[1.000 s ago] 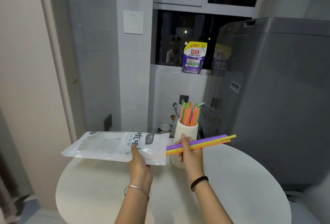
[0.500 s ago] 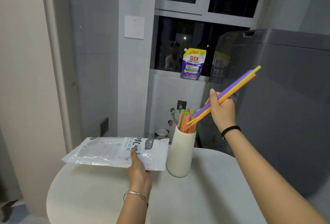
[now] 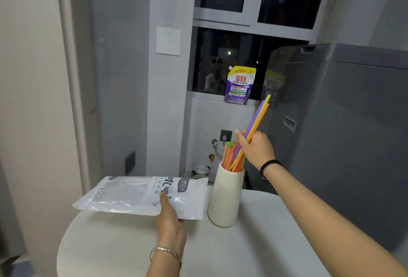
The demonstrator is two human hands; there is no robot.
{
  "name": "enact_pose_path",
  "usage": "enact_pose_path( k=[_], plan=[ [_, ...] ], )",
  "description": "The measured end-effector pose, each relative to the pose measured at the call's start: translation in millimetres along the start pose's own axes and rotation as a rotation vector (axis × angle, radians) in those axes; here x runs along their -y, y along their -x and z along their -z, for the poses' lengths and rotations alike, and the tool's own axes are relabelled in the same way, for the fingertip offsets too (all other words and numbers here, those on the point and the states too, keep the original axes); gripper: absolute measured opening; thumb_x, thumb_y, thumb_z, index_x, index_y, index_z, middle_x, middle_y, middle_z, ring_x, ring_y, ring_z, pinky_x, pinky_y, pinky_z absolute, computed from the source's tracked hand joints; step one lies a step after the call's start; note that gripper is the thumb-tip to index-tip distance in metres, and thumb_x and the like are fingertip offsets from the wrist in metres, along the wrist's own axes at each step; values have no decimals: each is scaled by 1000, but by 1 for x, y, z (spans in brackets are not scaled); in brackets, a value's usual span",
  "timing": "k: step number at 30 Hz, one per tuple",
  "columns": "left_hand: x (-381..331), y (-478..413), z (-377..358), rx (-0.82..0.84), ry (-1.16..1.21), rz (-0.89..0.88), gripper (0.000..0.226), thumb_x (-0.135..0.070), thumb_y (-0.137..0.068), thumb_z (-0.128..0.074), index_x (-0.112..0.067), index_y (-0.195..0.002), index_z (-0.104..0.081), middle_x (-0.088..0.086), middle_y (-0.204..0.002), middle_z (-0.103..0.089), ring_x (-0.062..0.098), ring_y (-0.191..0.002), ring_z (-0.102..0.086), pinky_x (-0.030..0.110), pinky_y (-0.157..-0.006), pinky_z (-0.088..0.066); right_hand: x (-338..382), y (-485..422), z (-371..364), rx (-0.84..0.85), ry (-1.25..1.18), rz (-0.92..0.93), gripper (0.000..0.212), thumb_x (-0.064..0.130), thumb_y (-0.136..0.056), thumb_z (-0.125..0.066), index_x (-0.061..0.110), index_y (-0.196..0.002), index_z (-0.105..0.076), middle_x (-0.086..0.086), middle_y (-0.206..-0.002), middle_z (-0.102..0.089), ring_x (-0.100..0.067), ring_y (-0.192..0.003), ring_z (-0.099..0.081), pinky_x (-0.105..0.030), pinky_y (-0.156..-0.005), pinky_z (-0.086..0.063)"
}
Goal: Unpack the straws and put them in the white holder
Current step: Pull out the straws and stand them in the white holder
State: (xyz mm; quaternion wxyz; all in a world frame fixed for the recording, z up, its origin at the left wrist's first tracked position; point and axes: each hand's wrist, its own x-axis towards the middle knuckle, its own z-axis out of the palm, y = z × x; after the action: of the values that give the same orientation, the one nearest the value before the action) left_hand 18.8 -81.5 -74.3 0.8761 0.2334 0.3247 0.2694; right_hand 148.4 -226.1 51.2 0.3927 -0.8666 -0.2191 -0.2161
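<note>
Gripped in your right hand (image 3: 257, 146): three straws (image 3: 257, 120), lower ends entering the white holder (image 3: 226, 197).
Your left hand (image 3: 170, 215) grasps the straw bag (image 3: 141, 195) at the holder's 9 o'clock.

Home laundry corner: grey washing machine (image 3: 344, 122), detergent pouch (image 3: 239, 85) on windowsill, small round table (image 3: 254, 250).

Lower ends of the held straws (image 3: 257, 120) hidden inside the white holder (image 3: 225, 199).
</note>
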Motion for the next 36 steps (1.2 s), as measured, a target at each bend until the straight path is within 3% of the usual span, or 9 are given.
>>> enact_pose_path(
  k=[7, 11, 14, 20, 24, 26, 29, 32, 36],
  plan=[
    [-1, -1, -1, -3, 6, 6, 46, -35, -97, -52, -12, -136, -49, 4, -114, -59, 21, -101, -57, 36, -90, -47, -11, -1, -13, 126, 120, -2, 31, 50, -84, -57, 21, -79, -63, 0, -74, -67, -16, -72, -67, -29, -66, -57],
    [-2, -1, 0, -14, 19, 8, 46, -34, -97, -53, -12, -137, -49, 4, -114, -59, 21, -101, -58, 36, -89, -48, -13, -1, -14, 42, 18, 42, 23, 47, -78, -67, 25, -82, -62, 4, -86, -64, -18, -84, -65, -32, -74, -55],
    [-2, 0, -1, -15, 24, 9, 45, -34, -96, -53, -12, -136, -49, 4, -113, -59, 21, -100, -58, 36, -88, -47, -15, -4, -12, -4, -33, 56, 43, 44, -76, -70, 25, -112, -56, 2, -107, -60, -20, -98, -59, -40, -85, -54],
    [-2, 1, 1, -23, 19, 12, 43, -35, -96, -53, -12, -133, -51, 3, -112, -59, 21, -99, -58, 36, -88, -47, -9, -5, -8, -28, -119, 156, 86, 30, -80, -70, 35, -144, -14, 9, -121, -49, -9, -96, -55, -28, -75, -51],
    [-2, 0, 0, -25, 31, 18, 43, -34, -96, -54, -12, -132, -51, 0, -102, -62, 21, -97, -57, 36, -87, -47, -4, -3, -4, -150, -350, 82, 41, 35, -96, -42, 30, -135, -33, 11, -105, -62, -10, -95, -64, -21, -73, -53],
    [-1, -1, 0, -20, 36, 20, 43, -34, -96, -54, -12, -132, -51, -5, -89, -61, 22, -96, -58, 36, -87, -47, 0, -3, -2, -69, -323, 37, 33, 33, -100, -31, 21, -127, -45, 9, -104, -65, -15, -103, -63, -14, -71, -48],
    [-1, -1, 1, -22, 31, 22, 43, -34, -96, -54, -11, -132, -51, -6, -85, -59, 21, -89, -60, 37, -87, -48, -3, 1, -6, 213, -165, 5, 35, 31, -100, -32, 16, -125, -52, -1, -127, -59, -21, -120, -54, -28, -91, -47],
    [-1, 1, 1, -16, 24, 25, 43, -34, -96, -54, -11, -132, -51, -2, -94, -62, 17, -81, -60, 37, -86, -48, -14, 4, -10, 396, 183, 38, 38, 31, -97, -40, 21, -133, -48, -5, -150, -36, -28, -140, -29, -48, -114, -22],
    [-3, 3, 1, -18, 14, 33, 43, -34, -96, -54, -11, -132, -51, 4, -109, -59, 17, -80, -60, 37, -86, -47, -13, 10, -8, 163, 16, 38, 64, 37, -90, -54, 25, -146, -24, -2, -154, -29, -24, -142, -24, -47, -114, -26]
  ],
)
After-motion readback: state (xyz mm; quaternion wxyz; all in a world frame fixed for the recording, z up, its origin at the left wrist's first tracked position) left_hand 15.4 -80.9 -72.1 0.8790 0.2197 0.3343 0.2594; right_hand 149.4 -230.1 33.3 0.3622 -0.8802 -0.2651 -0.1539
